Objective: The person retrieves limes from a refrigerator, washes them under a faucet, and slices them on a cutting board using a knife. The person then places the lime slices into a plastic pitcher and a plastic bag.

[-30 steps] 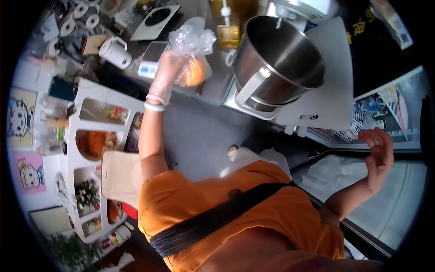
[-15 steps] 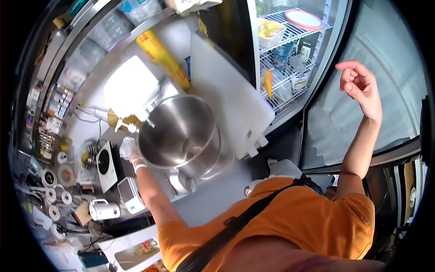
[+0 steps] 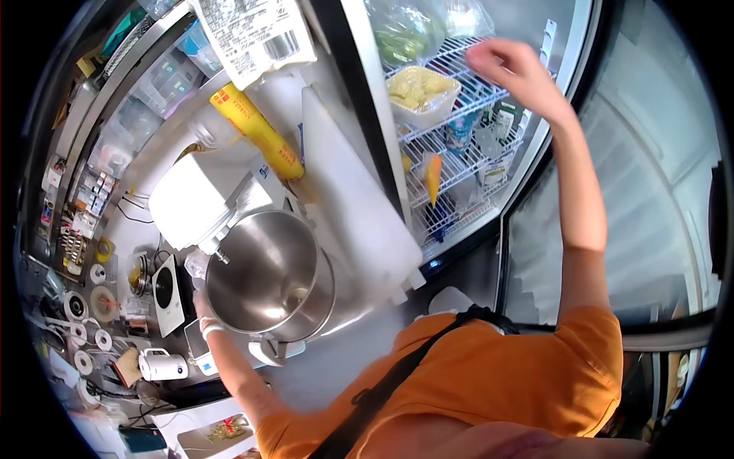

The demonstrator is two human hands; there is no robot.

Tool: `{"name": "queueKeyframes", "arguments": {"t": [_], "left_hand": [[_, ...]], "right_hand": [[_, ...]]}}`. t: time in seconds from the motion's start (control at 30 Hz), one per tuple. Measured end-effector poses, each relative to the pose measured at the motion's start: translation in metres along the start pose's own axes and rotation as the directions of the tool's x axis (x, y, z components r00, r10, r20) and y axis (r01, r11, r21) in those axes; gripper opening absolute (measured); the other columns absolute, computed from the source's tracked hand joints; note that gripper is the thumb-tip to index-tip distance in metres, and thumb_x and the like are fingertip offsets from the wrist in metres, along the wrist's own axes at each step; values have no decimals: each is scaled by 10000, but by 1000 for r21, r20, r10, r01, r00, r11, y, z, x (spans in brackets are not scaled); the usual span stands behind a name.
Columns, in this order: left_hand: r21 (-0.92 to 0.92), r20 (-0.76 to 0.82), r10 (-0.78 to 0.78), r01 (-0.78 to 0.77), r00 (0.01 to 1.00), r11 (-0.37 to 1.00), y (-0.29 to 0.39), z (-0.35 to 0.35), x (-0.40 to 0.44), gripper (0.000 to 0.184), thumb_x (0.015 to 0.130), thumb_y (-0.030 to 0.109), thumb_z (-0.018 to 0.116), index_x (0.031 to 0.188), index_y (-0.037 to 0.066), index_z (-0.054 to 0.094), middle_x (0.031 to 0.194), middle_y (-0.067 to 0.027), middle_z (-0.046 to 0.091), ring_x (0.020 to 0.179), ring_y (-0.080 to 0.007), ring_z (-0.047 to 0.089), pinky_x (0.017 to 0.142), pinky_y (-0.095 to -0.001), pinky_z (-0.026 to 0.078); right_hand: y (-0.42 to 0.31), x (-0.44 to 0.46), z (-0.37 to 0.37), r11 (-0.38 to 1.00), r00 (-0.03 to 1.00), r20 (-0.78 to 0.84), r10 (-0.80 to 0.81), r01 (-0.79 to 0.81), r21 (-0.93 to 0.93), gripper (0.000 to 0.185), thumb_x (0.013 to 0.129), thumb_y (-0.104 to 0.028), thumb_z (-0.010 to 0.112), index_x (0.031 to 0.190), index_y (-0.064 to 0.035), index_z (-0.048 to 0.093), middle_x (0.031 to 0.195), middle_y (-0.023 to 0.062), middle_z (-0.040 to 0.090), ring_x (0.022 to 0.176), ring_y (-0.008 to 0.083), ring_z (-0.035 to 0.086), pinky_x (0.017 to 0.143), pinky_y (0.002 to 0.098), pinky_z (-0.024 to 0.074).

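My left hand (image 3: 202, 303) is at the left side of a large steel mixing bowl (image 3: 264, 268). Crumpled clear plastic (image 3: 196, 265) shows at its fingers, which the bowl's rim partly hides. The white head of a stand mixer (image 3: 191, 199) tilts up beside the bowl. Reaching into the open fridge, my right hand (image 3: 511, 67) is over a wire shelf (image 3: 487, 93), its fingers loosely bent, with nothing visible in them. Left of it is a plastic-wrapped tray of yellow pieces (image 3: 423, 93). A bag of green produce (image 3: 405, 42) lies farther back.
A large white board (image 3: 355, 199) leans between the bowl and the fridge. Behind the mixer lies a yellow printed roll (image 3: 258, 131). The fridge door (image 3: 612, 214) stands wide at the right. A white kettle (image 3: 163, 365) and a cooktop (image 3: 166, 289) are at the left.
My right hand has moved from outside the fridge into it. The pink-rimmed oval on the upper shelf no longer shows. My view has shifted, and more fridge contents and a printed package show.
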State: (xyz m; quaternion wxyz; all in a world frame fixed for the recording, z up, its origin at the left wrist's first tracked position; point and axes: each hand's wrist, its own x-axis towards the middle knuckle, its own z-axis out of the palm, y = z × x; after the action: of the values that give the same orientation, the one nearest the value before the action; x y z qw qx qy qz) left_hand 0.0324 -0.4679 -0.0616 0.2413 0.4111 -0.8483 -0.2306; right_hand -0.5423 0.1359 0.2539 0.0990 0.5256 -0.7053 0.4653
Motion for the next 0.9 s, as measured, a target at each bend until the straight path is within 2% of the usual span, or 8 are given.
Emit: {"name": "queueKeyframes", "arguments": {"t": [0.1,0.17,0.37,0.43,0.6,0.8,0.87,0.9], "left_hand": [[-760,-50,-535,316,843,568,109,-44,-52,521,836,250,565,1294,53,414,1156,-117,539,1061,-231,523,868,-344,399],[-670,-169,-579,338,798,661,140,-73,-77,600,843,250,566,1362,59,333,1274,-113,473,1168,-237,462,971,-347,329],[-416,-539,-300,61,787,907,323,-122,-169,368,924,229,468,1243,48,505,1201,-77,552,1037,-190,537,903,-296,382],[-357,-556,-210,-3,805,934,376,-126,-190,363,937,228,449,1235,29,505,1186,-90,559,989,-173,547,902,-300,389],[-281,-424,247,-385,872,879,482,-110,-203,295,939,235,452,1084,0,559,1042,-131,594,874,-173,536,823,-308,426],[-107,98,720,-712,687,694,639,-38,-145,370,733,172,677,1045,-13,606,968,-179,619,785,-258,602,705,-322,480],[14,222,787,-809,575,587,671,-20,-125,407,738,107,656,1122,7,568,1059,-141,592,823,-269,603,719,-349,484],[75,211,757,-783,618,618,692,-6,-123,326,750,59,623,1071,17,588,1059,-143,592,875,-293,597,765,-349,481]], "right_hand": [[81,108,34,978,987,-22,-161,157,-140,207,861,-138,580,997,18,582,845,60,624,737,96,565,676,259,463],[104,168,55,944,974,-46,-223,204,-260,355,788,-172,616,1078,25,556,921,146,623,851,225,585,770,365,464],[131,220,82,528,943,18,-333,203,-825,460,697,-158,613,1118,17,554,999,266,597,1022,347,562,858,443,444],[166,246,76,587,974,222,40,157,-795,296,691,-138,607,946,13,623,914,242,621,984,346,577,826,426,452],[121,191,45,733,835,282,-473,551,-400,143,677,-93,598,766,15,624,726,180,617,758,356,601,751,444,464],[126,181,36,996,689,724,-5,67,-57,465,785,-220,660,1165,9,519,1001,140,622,916,219,613,822,323,473],[117,195,35,959,955,-201,-220,173,-225,192,671,-84,589,833,16,613,756,200,598,801,370,573,767,437,457],[129,208,37,958,955,-195,-224,179,-223,192,671,-84,589,833,16,613,756,200,598,801,370,573,767,437,457]]}}
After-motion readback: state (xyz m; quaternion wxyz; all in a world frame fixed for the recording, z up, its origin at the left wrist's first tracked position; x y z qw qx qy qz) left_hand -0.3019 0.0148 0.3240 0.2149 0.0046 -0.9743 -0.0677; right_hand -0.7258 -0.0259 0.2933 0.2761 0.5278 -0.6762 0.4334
